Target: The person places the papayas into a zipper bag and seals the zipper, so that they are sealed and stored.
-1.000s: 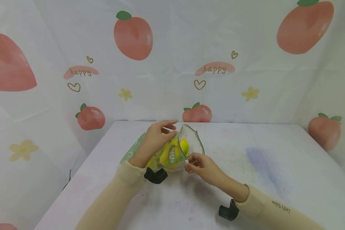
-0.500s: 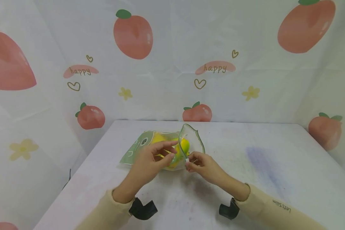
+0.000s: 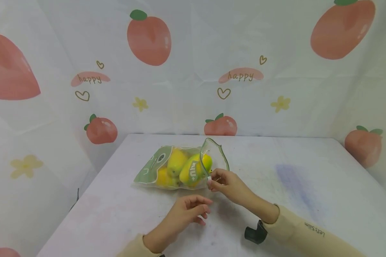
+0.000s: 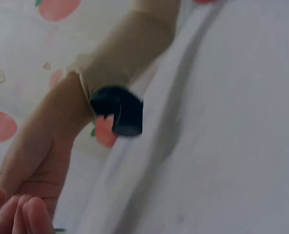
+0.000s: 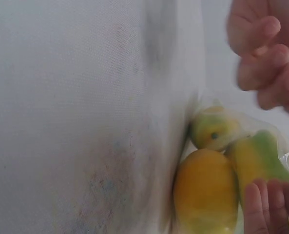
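Note:
A clear bag with a green printed end lies on the table, its green-edged mouth standing up at the right. Inside it are several yellow-green mangoes, also seen close in the right wrist view. My right hand pinches the near corner of the mouth, by a small white zip slider. In front of the bag, my left hand hovers with loosely bent fingers and holds nothing. Its fingertips show at the lower left of the left wrist view.
The white table carries a bluish stain to the right. A fruit-printed white cloth hangs behind and at both sides. A black wrist mount sits at the right sleeve.
My left hand has moved from over the bag back toward the near edge, uncovering the mangoes. The right hand keeps its pinch on the bag's mouth, almost unmoved.

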`<state>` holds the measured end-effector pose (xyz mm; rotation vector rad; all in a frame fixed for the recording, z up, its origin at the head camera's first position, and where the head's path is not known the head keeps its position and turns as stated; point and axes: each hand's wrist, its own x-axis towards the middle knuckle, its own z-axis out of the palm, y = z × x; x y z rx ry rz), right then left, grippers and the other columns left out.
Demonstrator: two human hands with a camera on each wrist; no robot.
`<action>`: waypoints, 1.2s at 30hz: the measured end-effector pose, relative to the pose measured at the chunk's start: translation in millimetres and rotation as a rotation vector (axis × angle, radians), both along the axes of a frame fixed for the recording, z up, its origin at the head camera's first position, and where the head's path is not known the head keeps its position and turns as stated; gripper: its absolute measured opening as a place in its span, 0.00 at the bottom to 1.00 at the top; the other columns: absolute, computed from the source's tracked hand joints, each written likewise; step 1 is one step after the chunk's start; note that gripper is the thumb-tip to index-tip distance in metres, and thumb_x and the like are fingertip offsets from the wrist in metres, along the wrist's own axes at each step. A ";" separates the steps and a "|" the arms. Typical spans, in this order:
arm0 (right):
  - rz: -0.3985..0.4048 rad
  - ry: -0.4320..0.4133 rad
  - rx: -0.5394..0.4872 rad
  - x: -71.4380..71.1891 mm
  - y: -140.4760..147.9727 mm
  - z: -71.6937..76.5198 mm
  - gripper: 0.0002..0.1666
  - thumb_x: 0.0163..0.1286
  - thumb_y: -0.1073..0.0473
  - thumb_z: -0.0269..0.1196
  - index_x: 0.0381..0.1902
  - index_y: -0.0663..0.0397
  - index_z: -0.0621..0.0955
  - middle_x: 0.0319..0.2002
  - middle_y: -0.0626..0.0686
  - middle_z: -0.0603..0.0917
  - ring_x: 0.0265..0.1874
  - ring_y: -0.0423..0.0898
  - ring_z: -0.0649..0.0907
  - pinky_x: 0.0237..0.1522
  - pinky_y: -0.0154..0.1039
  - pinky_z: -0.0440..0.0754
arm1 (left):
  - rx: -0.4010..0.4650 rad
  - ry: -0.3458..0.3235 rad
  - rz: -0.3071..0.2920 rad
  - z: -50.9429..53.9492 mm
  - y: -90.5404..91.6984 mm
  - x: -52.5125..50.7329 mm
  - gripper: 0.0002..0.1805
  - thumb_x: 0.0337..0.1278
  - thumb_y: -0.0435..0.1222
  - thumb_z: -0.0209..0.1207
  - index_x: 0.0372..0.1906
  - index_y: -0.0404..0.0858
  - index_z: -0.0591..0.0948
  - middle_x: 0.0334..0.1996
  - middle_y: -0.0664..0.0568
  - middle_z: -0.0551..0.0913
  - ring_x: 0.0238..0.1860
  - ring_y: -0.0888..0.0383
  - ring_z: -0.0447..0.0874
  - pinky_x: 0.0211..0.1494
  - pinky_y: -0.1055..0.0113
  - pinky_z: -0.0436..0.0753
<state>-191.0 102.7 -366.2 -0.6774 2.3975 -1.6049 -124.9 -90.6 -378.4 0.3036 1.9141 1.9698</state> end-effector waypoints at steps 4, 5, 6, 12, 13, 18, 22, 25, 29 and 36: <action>0.008 0.006 -0.010 -0.4 1.3 -0.9 0.11 0.68 0.59 0.62 0.38 0.64 0.77 0.34 0.55 0.84 0.34 0.49 0.85 0.42 0.47 0.85 | 0.148 -0.164 0.079 -12.4 7.4 -0.4 0.20 0.65 0.35 0.56 0.56 0.24 0.75 0.35 0.57 0.83 0.36 0.64 0.81 0.42 0.71 0.83; 0.010 0.005 -0.011 -0.2 1.6 -0.8 0.10 0.68 0.59 0.62 0.38 0.64 0.77 0.34 0.55 0.84 0.34 0.48 0.85 0.42 0.48 0.85 | 0.180 -0.183 0.107 -14.7 9.3 -0.8 0.21 0.65 0.35 0.56 0.57 0.25 0.75 0.36 0.56 0.83 0.38 0.64 0.81 0.43 0.71 0.83; 0.009 0.005 -0.010 0.0 1.9 -0.6 0.11 0.68 0.59 0.62 0.38 0.64 0.77 0.34 0.55 0.84 0.34 0.47 0.84 0.42 0.48 0.85 | 0.216 -0.192 0.135 -17.2 11.2 -1.1 0.21 0.65 0.35 0.56 0.58 0.25 0.74 0.38 0.56 0.83 0.39 0.64 0.82 0.45 0.71 0.83; -0.003 0.004 0.002 1.5 2.2 0.8 0.10 0.68 0.59 0.62 0.38 0.62 0.77 0.36 0.55 0.83 0.35 0.46 0.84 0.42 0.48 0.84 | 0.391 -0.240 0.282 -17.0 21.2 -3.0 0.24 0.66 0.35 0.56 0.60 0.25 0.68 0.44 0.51 0.81 0.44 0.63 0.81 0.53 0.72 0.80; -0.007 0.005 0.008 1.7 2.2 1.2 0.10 0.68 0.58 0.62 0.38 0.62 0.78 0.36 0.55 0.83 0.36 0.46 0.84 0.42 0.46 0.84 | 0.408 -0.251 0.293 -15.5 22.1 -3.4 0.24 0.66 0.35 0.56 0.61 0.25 0.68 0.44 0.51 0.80 0.44 0.63 0.81 0.54 0.72 0.80; -0.017 0.017 0.039 2.4 2.9 2.8 0.10 0.69 0.56 0.62 0.39 0.59 0.78 0.38 0.53 0.84 0.40 0.46 0.85 0.43 0.41 0.82 | 0.441 -0.291 0.307 -8.5 25.9 -5.3 0.23 0.67 0.37 0.56 0.59 0.27 0.69 0.42 0.52 0.80 0.44 0.63 0.80 0.53 0.73 0.80; -0.012 0.024 0.041 2.0 3.2 3.4 0.10 0.69 0.57 0.61 0.39 0.60 0.79 0.38 0.53 0.84 0.40 0.47 0.85 0.43 0.41 0.82 | 0.448 -0.321 0.324 -4.3 28.8 -8.4 0.17 0.66 0.39 0.57 0.51 0.31 0.75 0.37 0.54 0.81 0.40 0.64 0.80 0.49 0.75 0.81; -0.011 0.022 0.036 1.4 3.2 3.8 0.10 0.69 0.57 0.61 0.39 0.60 0.79 0.38 0.54 0.84 0.40 0.48 0.85 0.43 0.40 0.82 | 0.448 -0.330 0.341 -2.7 31.0 -11.7 0.12 0.66 0.40 0.57 0.44 0.34 0.78 0.33 0.55 0.81 0.35 0.66 0.80 0.44 0.77 0.81; -0.006 0.016 0.025 1.1 2.9 3.4 0.10 0.69 0.58 0.61 0.39 0.61 0.79 0.39 0.55 0.84 0.40 0.52 0.85 0.43 0.40 0.83 | 0.465 -0.321 0.379 -3.8 34.2 -15.4 0.08 0.65 0.39 0.58 0.35 0.38 0.79 0.28 0.56 0.80 0.29 0.68 0.78 0.37 0.79 0.80; 0.001 0.015 0.005 1.9 0.6 2.2 0.10 0.69 0.58 0.61 0.39 0.61 0.78 0.39 0.56 0.84 0.40 0.54 0.85 0.43 0.40 0.83 | 0.463 -0.293 0.465 -7.5 38.0 -17.0 0.08 0.63 0.37 0.60 0.28 0.42 0.80 0.25 0.59 0.79 0.24 0.70 0.75 0.30 0.81 0.78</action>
